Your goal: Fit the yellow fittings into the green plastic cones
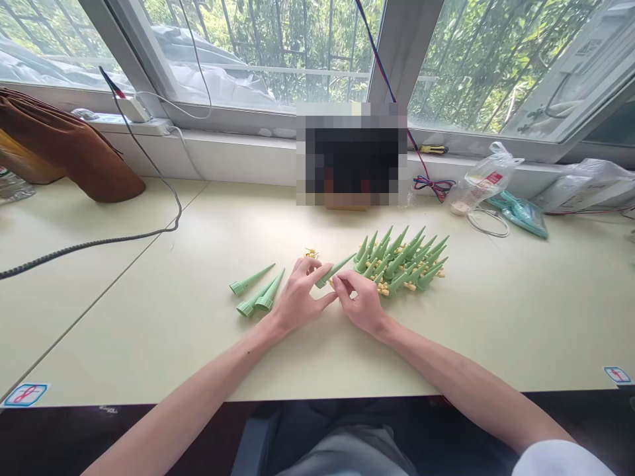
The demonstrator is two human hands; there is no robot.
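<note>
Both hands meet mid-surface. The left hand (299,297) pinches the wide end of a green cone (337,268) between thumb and forefinger, with the tip slanting toward 1 o'clock. The right hand (364,305) has its fingertips drawn together against the same cone. Whether they also grip some small part is hidden by the fingers.

At 2 o'clock, just beside the right hand, lies a pile of cones (403,263) with yellow bits under it, crowding that side. At 9 o'clock from the left hand lie three loose cones (256,292), apart from it. A few yellow pieces (311,252) sit at 12 o'clock, too small to make out.

Farther off, a black cable (99,242) snakes across the pale surface (520,317) at 10 o'clock, near a brown bag (79,155) cut off by the left edge. At 2 o'clock by the sill are a plastic bag (483,180) and a teal object (522,213). A blurred block (352,155) stands at 12 o'clock.
</note>
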